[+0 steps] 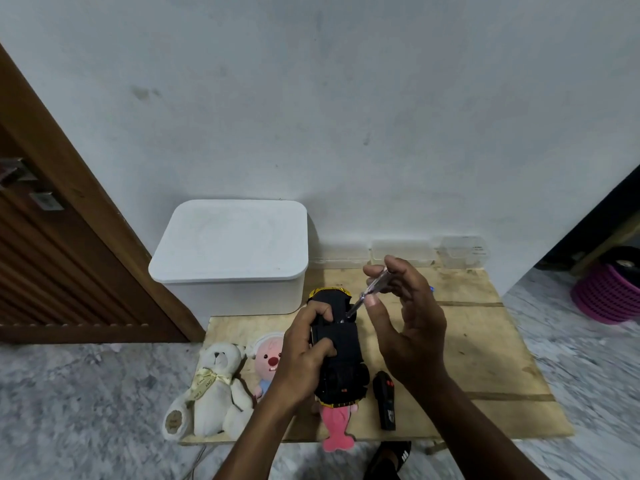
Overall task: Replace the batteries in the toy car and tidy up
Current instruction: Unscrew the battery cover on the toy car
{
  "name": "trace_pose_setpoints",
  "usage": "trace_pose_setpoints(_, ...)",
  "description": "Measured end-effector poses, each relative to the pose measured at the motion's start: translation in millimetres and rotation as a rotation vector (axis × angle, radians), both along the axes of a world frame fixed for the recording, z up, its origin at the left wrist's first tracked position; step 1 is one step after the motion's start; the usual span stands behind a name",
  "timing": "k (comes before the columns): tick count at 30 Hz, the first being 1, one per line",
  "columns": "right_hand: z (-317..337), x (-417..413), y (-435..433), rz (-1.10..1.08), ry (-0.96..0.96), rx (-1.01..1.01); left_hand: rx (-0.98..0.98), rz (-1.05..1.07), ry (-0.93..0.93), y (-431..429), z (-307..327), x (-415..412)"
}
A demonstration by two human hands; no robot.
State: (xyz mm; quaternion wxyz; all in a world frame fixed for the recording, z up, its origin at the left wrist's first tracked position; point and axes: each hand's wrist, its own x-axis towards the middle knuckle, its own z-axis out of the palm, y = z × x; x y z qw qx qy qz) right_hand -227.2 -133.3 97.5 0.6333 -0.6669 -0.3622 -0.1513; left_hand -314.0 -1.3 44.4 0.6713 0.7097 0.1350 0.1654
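Frame centre: left hand (308,344) gripped toy car (341,341); right hand (408,327) pinched screwdriver (372,292), tip on underside. Risk: tip slipping off the screw under that light fingertip hold.

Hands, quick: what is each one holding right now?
Left hand: grips the toy car.
Right hand: pinches the screwdriver, tip down on the car.

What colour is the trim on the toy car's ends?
Yellow, on the black toy car; head view.
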Motion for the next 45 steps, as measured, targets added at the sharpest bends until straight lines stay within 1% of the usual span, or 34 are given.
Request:
trace_pose_setpoints(2, 1.2, 0.6, -1.4, -0.012, -0.017, 0.003, -0.002, 0.000, 0.000, -0.9, 0.9, -0.4)
trace_pose_setpoints(5, 3.7, -1.1, -1.1, -0.035, 0.036, -0.008, 0.001, 0.000, -0.002, -2.0, 1.5, -0.5)
trace_pose_setpoints(9, 4.7, -6.0, -1.9, 0.024, 0.099, 0.008, -0.002, 0.003, 0.002, -2.3, 1.0, -0.5)
trace_pose_setpoints(11, 5.7, -4.4, -3.5, 0.026, 0.068, 0.005, 0.001, 0.002, 0.004, -2.3, 1.1, -1.2)
trace_pose_setpoints(14, 6.8, -0.5, -4.6, -0.041, -0.007, -0.004, 0.007, 0.003, 0.008, -2.6, 0.9, -1.6)
trace_pose_setpoints(18, 6.0, -1.2, -5.4, -0.051, 0.049, 0.000, 0.008, 0.002, 0.006, -5.5, 1.4, -0.7)
trace_pose_setpoints(23, 6.7, -0.5, -7.7, -0.041, 0.034, 0.013, 0.009, 0.005, 0.001, -7.1, 1.0, 0.3)
trace_pose_setpoints(28, 8.2, -1.0, -8.4, -0.076, 0.024, 0.018, 0.006, 0.012, 0.001, -7.1, 0.5, 0.1)
trace_pose_setpoints(34, 7.5, -3.1, -8.8, -0.026, 0.039, 0.022, 0.004, 0.010, -0.006, -8.0, 1.3, -2.0)
trace_pose_setpoints(42, 6.7, -4.5, -5.4, -0.089, -0.010, 0.001, -0.006, 0.006, -0.001, -4.3, 2.5, -1.8)
trace_pose_setpoints(45, 7.4, -6.4, -5.2, -0.069, 0.019, 0.026, -0.011, 0.004, -0.002, -3.1, 3.1, -1.7)
